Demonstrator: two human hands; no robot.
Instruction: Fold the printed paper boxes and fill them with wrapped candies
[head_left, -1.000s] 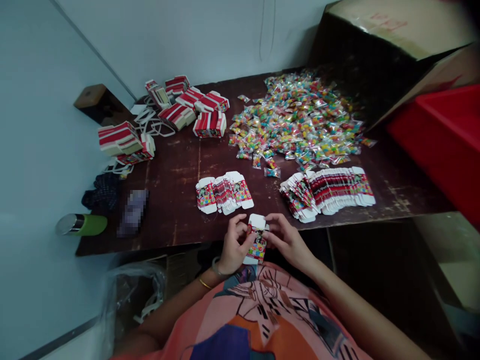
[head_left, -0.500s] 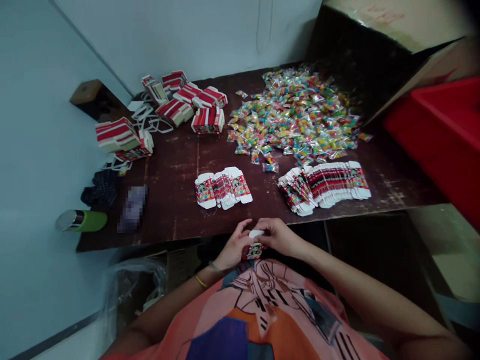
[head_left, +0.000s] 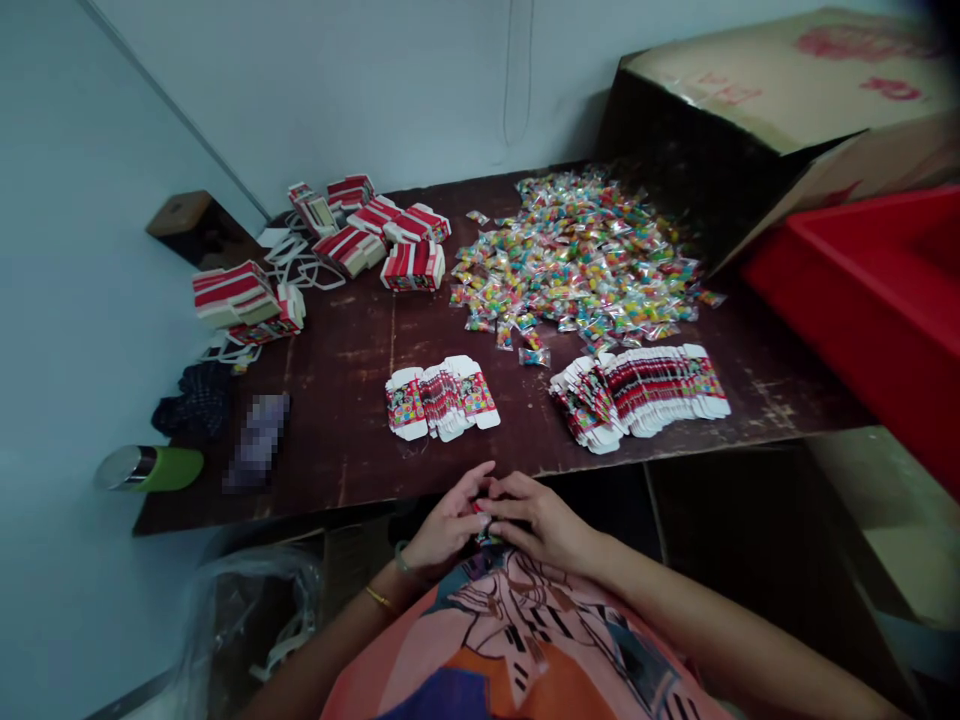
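Close to my body, just below the table's front edge, both hands meet around a small printed candy box [head_left: 487, 537]. My left hand [head_left: 448, 520] grips it from the left, and my right hand [head_left: 534, 515] has its fingers curled over it from the right. Most of the box is covered by my fingers; only a red and dark patterned bit shows. In front of my hands lies a short fanned row of flat printed boxes [head_left: 442, 400]. A longer fanned row of flat boxes [head_left: 649, 390] rests to its right.
A wide heap of wrapped candies [head_left: 577, 260] spreads over the back of the dark table [head_left: 322, 400]. Banded box bundles [head_left: 412, 266] stand back left. A green bottle [head_left: 174, 469] is at the left edge. A red bin [head_left: 862, 280] and a carton [head_left: 787, 80] occupy the right.
My fingers have closed further over the box, so the white flap seen before no longer shows. The whole view has tilted, shifting the table slightly lower in the picture.
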